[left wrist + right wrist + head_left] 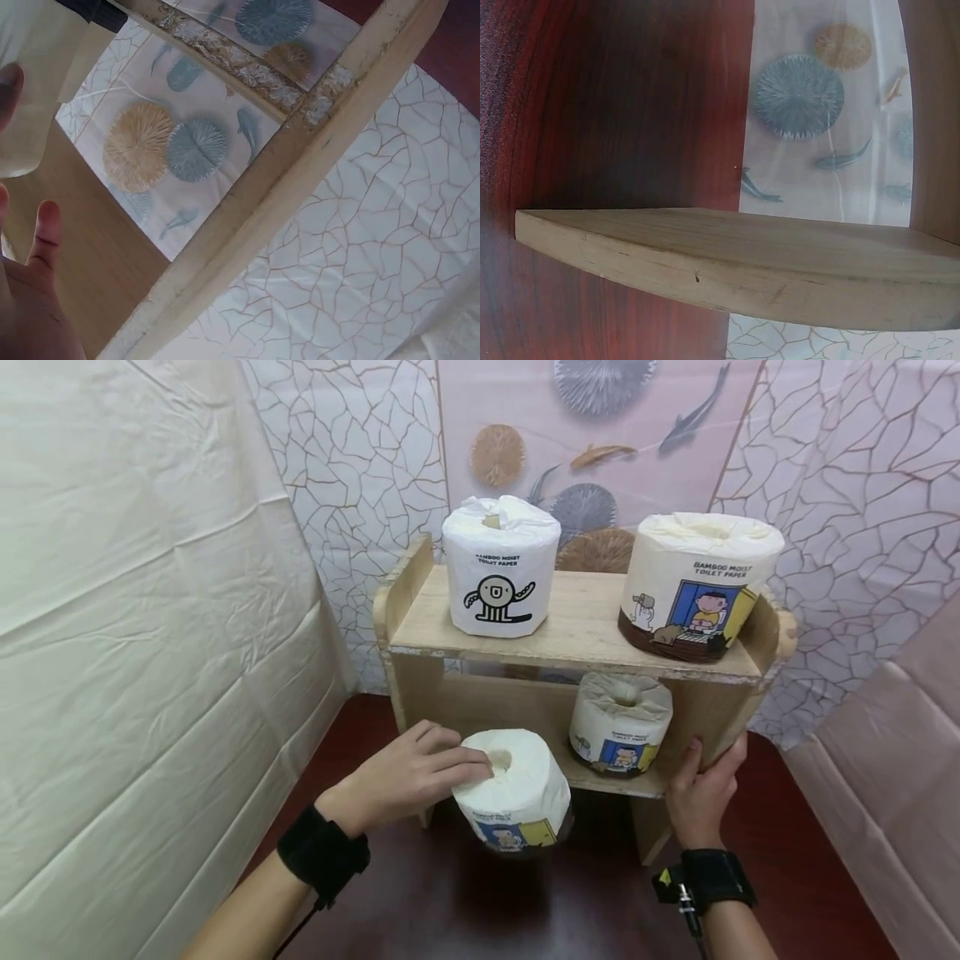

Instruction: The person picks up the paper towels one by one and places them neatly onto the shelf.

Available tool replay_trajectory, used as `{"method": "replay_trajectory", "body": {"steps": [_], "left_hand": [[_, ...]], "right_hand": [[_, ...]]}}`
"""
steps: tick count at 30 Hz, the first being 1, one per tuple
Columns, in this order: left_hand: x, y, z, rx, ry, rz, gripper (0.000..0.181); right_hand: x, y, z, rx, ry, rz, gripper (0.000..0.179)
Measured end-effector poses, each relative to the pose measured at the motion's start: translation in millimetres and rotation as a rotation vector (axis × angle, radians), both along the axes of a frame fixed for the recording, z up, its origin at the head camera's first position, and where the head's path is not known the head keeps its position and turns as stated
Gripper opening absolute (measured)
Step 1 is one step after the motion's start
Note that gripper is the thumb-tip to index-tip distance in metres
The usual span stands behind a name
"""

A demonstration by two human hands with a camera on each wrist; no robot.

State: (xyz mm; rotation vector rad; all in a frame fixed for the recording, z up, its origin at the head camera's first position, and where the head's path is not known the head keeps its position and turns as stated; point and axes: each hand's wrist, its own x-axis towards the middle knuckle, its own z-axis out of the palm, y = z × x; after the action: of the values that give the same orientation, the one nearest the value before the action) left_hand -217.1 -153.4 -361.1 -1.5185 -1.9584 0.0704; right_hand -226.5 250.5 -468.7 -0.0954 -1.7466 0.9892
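Note:
My left hand (423,770) holds a wrapped toilet paper roll (517,793) in front of the lower shelf. The fingers reach over its top to the core hole, and the roll tilts. In the left wrist view, part of the left hand (37,300) shows beside the pale wrapper (30,112). My right hand (703,789) grips the right side panel of the wooden shelf (570,647). The right wrist view shows that side panel (705,274) but no fingers. On the lower shelf, a smaller toilet paper roll (621,727) stands upright near the right end.
Two more toilet paper rolls stand on the top board: a white one (501,572) at left and a larger one with a cartoon (697,589) at right. The shelf stands on a dark red table (420,902). Pale cloth walls (150,635) enclose the sides.

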Motion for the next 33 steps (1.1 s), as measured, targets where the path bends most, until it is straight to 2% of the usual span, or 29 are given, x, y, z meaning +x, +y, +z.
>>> {"method": "replay_trajectory", "body": {"steps": [6, 13, 20, 23, 27, 33], "left_hand": [[-4.1, 0.9, -0.7, 0.078, -0.055, 0.003, 0.036], [-4.6, 3.1, 3.8, 0.052, -0.041, 0.026, 0.036], [-6.6, 8.2, 13.9, -0.007, -0.002, 0.105, 0.044], [-7.6, 11.6, 16.8, -0.013, -0.016, 0.138, 0.048], [-9.5, 14.0, 14.1, -0.006, -0.038, 0.162, 0.051], [-9.5, 15.3, 12.4, 0.035, -0.080, 0.182, 0.070]], "right_hand": [[1.1, 1, -0.1, 0.006, 0.002, 0.005, 0.056], [1.1, 1, -0.4, 0.006, -0.015, 0.014, 0.056], [-1.9, 2, 2.4, -0.008, -0.005, 0.018, 0.056], [-3.0, 3, 5.0, -0.007, 0.002, 0.018, 0.056], [-0.1, 2, 4.7, -0.015, -0.004, 0.014, 0.055], [3.9, 0, 1.9, -0.020, -0.022, 0.018, 0.056]]}}
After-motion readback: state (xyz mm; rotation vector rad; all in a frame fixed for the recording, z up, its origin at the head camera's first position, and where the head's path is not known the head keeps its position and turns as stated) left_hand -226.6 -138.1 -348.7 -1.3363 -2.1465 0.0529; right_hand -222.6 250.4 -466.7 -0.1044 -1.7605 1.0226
